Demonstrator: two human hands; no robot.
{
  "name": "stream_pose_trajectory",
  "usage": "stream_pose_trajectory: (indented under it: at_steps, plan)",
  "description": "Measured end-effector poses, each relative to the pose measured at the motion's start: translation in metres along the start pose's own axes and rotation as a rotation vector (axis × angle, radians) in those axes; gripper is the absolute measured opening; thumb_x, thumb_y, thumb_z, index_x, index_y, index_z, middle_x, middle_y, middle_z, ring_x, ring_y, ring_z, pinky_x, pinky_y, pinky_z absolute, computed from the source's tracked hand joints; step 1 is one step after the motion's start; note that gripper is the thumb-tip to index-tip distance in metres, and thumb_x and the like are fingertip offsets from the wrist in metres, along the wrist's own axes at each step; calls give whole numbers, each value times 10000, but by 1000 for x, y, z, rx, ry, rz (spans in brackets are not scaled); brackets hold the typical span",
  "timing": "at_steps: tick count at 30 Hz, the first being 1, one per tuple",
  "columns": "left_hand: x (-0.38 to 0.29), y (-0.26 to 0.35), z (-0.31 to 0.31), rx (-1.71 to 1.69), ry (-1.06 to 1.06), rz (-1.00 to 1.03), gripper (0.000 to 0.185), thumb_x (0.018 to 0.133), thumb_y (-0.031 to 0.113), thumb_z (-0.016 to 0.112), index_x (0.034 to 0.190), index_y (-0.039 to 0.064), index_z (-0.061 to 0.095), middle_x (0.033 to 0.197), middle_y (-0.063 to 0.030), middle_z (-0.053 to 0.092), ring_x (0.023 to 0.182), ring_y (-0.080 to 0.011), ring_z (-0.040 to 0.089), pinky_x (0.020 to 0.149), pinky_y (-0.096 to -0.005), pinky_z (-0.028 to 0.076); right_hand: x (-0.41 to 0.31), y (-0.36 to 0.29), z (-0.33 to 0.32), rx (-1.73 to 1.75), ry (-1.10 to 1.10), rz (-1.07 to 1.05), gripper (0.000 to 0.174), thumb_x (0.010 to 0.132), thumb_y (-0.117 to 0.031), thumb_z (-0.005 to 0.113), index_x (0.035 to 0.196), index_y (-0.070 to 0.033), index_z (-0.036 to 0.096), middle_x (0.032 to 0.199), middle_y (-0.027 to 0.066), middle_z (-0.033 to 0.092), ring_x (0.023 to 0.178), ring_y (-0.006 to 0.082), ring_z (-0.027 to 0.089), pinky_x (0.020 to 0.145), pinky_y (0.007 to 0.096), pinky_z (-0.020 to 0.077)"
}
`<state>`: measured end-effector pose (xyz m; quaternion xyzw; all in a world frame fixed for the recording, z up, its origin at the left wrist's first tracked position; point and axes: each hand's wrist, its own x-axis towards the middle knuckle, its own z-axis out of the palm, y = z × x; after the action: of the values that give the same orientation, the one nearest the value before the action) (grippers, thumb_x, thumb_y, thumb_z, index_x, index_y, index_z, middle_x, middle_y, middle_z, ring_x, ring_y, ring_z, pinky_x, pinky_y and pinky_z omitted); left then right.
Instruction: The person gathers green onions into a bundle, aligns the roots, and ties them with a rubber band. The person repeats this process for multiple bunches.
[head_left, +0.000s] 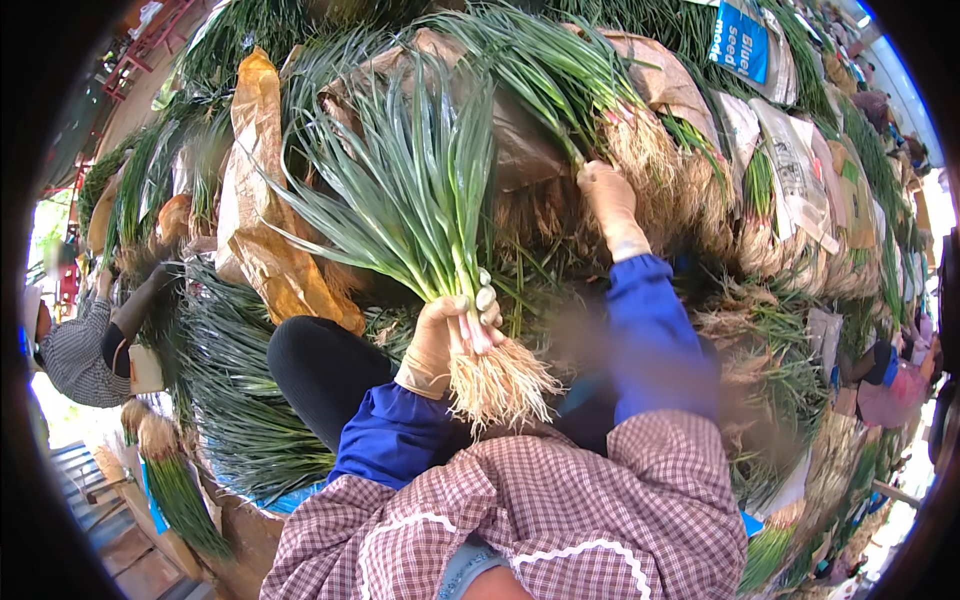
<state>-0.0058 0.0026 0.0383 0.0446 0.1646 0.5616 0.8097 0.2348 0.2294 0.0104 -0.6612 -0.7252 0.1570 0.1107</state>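
Observation:
My left hand (435, 341), in a pale glove and blue sleeve, grips a bunch of green onions (420, 202) low on the stems. The long green leaves fan upward, and the pale stringy roots (502, 382) hang towards my lap. Farther out on the right, my right hand (606, 196), also gloved, is closed round the stem of another green onion at the edge of the heap. Just beside it lie more green onions with pinkish bases and dense tan roots (641, 146). How many stems that hand grips is hidden.
A yellowish woven sack (259, 210) stands left of the bunch. Green onion leaves (247, 390) are piled beside my knee (326, 367). Bundles partly covered with sacks (799, 165) fill the right side. One person (86, 352) sits at far left, another (896, 382) at far right.

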Motion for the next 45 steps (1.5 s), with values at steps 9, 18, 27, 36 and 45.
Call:
stream_pose_trajectory:
  at_steps: [9, 18, 27, 36, 45]
  plan:
    - [36, 0, -16, 100, 183, -67, 486, 780, 182, 604, 1178, -87, 534, 1084, -275, 609, 1047, -387, 600, 920, -501, 508, -153, -82, -3, 296, 7, -226, 186, 936, -303, 551, 1009, -162, 646, 816, 104, 670, 665, 287, 648, 602, 356, 518]
    - [11, -6, -20, -103, -43, 54, 483, 754, 218, 614, 1172, -12, 539, 1273, -248, 530, 1066, -335, 592, 917, -447, 501, -122, -57, 4, 440, 37, -138, 457, 911, -449, 569, 1182, -82, 565, 1174, 88, 595, 958, 238, 612, 789, 382, 495]
    - [4, -1, -22, -24, 29, 1, 738, 807, 276, 630, 1403, -39, 330, 1158, -167, 564, 943, -229, 589, 842, -360, 522, -108, -56, 18, 1430, -376, -169, 212, 897, -194, 653, 967, 6, 642, 767, 45, 613, 591, 92, 544, 541, 246, 469]
    - [15, 2, -23, -130, -122, 19, 556, 696, 144, 683, 1182, 9, 448, 849, -79, 535, 753, -221, 567, 809, -385, 514, 45, 15, 15, -213, 230, 131, 219, 812, -309, 665, 905, -111, 673, 829, 138, 664, 867, 314, 643, 723, 428, 502]
    - [27, 6, -28, -101, -27, 38, 481, 709, 149, 642, 1150, 31, 490, 920, -76, 549, 855, -216, 563, 874, -384, 460, 49, 7, 16, -367, 115, -94, 192, 771, -271, 695, 818, -86, 676, 839, 130, 669, 797, 336, 646, 699, 453, 515]
